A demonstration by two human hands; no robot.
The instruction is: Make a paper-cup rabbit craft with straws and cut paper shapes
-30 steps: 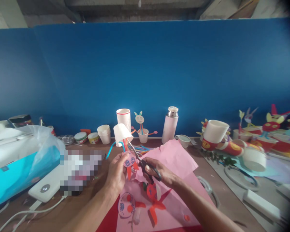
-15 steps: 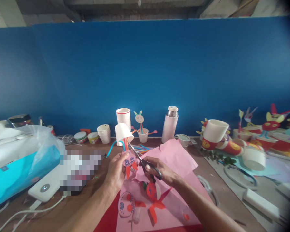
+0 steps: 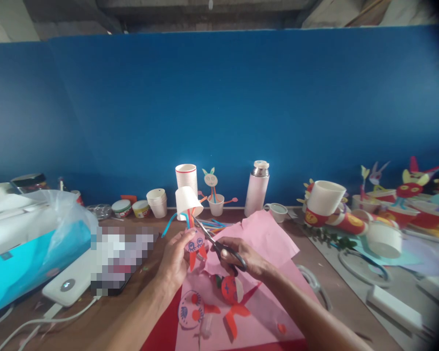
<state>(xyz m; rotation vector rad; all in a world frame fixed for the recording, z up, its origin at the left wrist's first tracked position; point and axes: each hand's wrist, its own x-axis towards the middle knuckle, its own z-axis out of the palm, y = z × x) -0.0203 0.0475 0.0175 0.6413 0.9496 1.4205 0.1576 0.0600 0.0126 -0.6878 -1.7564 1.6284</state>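
Note:
My left hand (image 3: 176,256) pinches a pink paper face (image 3: 196,242) with drawn blue eyes and orange paper ears pointing down. Orange and blue pipe cleaners (image 3: 189,220) run from the face up into an upside-down white paper cup (image 3: 188,202). In my right hand (image 3: 237,256) are black-handled scissors (image 3: 207,227), their blades pointing up and left beside the pipe cleaners, close to the cup's rim. Whether the blades touch the stems, I cannot tell. Below lie a round pink face cutout (image 3: 190,310), a red paper face (image 3: 229,289) and orange paper pieces (image 3: 232,325) on pink paper (image 3: 267,239).
Behind my hands stand a cup stack (image 3: 187,175), a finished cup figure (image 3: 216,204) and a thermos bottle (image 3: 256,192). A power bank (image 3: 68,282) with cables lies left, near a plastic bag (image 3: 69,214). Several decorated cups (image 3: 324,204) and a leafy sprig (image 3: 331,238) fill the right side.
The held cup and face have shifted very slightly. The scissors stay by the pipe cleaners, in nearly the same position; little else differs.

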